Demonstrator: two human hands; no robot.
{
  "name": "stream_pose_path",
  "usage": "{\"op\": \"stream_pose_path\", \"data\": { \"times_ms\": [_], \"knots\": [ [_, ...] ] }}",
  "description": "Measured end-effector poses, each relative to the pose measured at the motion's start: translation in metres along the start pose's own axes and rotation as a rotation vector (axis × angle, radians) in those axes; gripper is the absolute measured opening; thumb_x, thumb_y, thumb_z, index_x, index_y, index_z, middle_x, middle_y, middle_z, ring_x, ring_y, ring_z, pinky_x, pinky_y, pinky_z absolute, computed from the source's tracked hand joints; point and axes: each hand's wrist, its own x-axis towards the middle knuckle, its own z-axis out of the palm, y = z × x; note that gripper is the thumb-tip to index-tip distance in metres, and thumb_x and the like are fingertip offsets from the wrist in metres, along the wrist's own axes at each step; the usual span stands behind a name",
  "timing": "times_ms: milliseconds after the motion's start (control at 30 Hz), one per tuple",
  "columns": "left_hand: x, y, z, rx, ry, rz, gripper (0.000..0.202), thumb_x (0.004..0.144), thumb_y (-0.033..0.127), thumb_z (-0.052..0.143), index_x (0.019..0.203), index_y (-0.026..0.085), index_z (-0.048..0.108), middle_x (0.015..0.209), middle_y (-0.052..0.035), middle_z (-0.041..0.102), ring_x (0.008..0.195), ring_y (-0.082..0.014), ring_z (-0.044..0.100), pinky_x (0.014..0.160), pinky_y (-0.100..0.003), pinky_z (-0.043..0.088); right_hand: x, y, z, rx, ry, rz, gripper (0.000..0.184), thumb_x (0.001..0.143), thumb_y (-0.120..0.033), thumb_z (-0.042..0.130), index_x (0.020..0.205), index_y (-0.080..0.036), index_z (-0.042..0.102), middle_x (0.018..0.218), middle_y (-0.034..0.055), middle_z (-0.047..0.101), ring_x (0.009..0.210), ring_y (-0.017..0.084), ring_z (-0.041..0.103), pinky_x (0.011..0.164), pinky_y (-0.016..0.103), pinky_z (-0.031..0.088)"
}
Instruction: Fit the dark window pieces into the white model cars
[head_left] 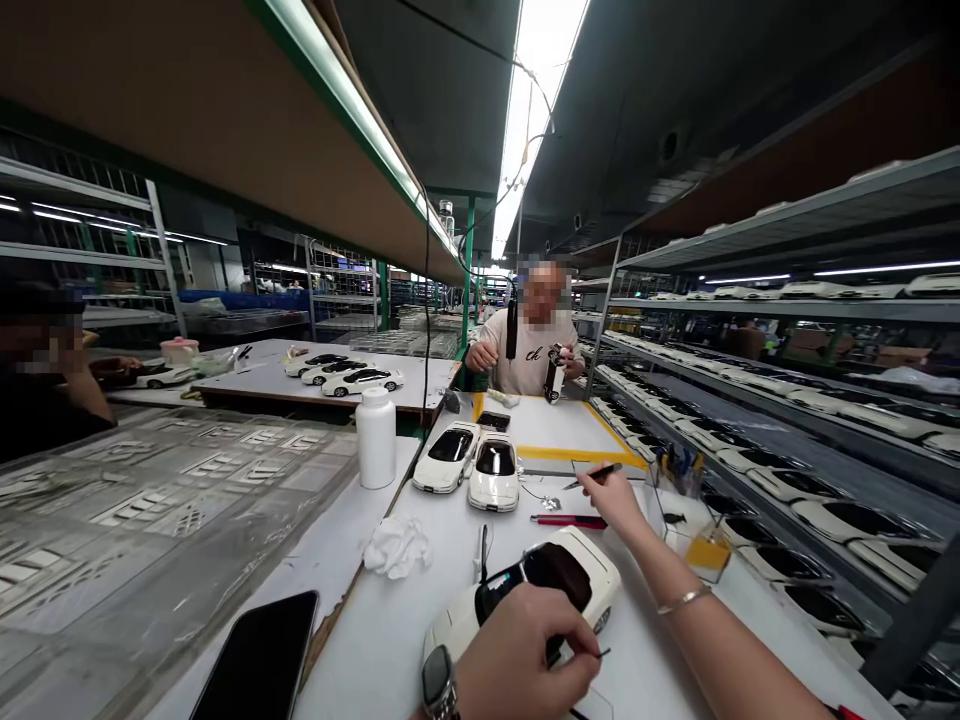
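My left hand (529, 650), with a watch on its wrist, is in front of a white model car (450, 615) with a dark roof and windows. Its thumb and index finger pinch a small thin dark piece (604, 653); what kind of part it is, I cannot make out. My right hand (611, 498) is farther forward, closed round a slim black tool (604, 472) with a pointed pale tip. That tip is just above a crumpled bit of foil (551, 503). A red tool (570, 520) lies below this hand on the white table.
Two finished-looking white model cars (493, 475) stand ahead, near a white bottle (376, 438) and crumpled tissue (397, 547). A phone (259, 655) lies at left. A clear holder (697, 540) stands right, beside racks (750, 420) of cars. A co-worker (525, 345) sits opposite; another person is left.
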Motion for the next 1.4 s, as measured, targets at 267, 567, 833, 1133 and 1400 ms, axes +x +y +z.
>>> {"op": "stream_pose_path", "data": {
  "times_ms": [267,567,833,1133,1400],
  "knots": [
    [-0.002,0.006,-0.004,0.019,0.001,0.009,0.012,0.071,0.004,0.065,0.076,0.015,0.069,0.074,-0.0005,0.066,0.074,-0.0116,0.058,0.074,-0.019,0.039,0.0,0.014,0.012,-0.181,0.055,0.05,0.022,0.089,-0.034,0.058,0.087,-0.013,0.058,0.08,0.0006,0.059,0.072,0.013,0.058,0.07,0.031,0.05],
    [-0.002,0.008,-0.002,0.009,-0.026,0.017,0.008,0.075,0.006,0.064,0.076,0.013,0.067,0.073,-0.0007,0.064,0.073,-0.0119,0.057,0.077,-0.023,0.038,0.0,0.019,0.014,-0.236,0.015,0.045,0.021,0.089,-0.033,0.058,0.087,-0.013,0.059,0.079,0.0005,0.059,0.073,0.014,0.058,0.073,0.033,0.049],
    [-0.003,0.005,0.001,-0.009,-0.026,0.03,0.008,0.075,0.006,0.064,0.076,0.013,0.067,0.071,-0.0003,0.065,0.071,-0.0111,0.057,0.079,-0.024,0.038,0.001,0.023,0.02,-0.194,-0.051,0.053,0.02,0.088,-0.032,0.06,0.086,-0.013,0.059,0.075,-0.0008,0.059,0.067,0.012,0.057,0.069,0.031,0.05],
    [-0.002,0.006,-0.001,-0.031,-0.024,0.0,0.008,0.075,0.007,0.063,0.076,0.014,0.067,0.072,-0.0005,0.065,0.072,-0.0119,0.057,0.079,-0.024,0.038,-0.004,0.019,0.016,-0.022,-0.033,0.028,0.018,0.085,-0.029,0.064,0.078,-0.013,0.057,0.066,-0.0036,0.056,0.06,0.011,0.055,0.066,0.029,0.047],
    [0.002,0.008,-0.006,-0.075,-0.038,-0.094,0.008,0.077,0.013,0.058,0.077,0.017,0.064,0.083,-0.0029,0.065,0.084,-0.0163,0.057,0.081,-0.026,0.04,-0.014,-0.018,-0.005,0.38,0.016,-0.094,0.036,0.071,-0.048,0.069,0.074,-0.017,0.051,0.058,0.0003,0.057,0.052,0.015,0.053,0.053,0.029,0.043]
  ]
}}
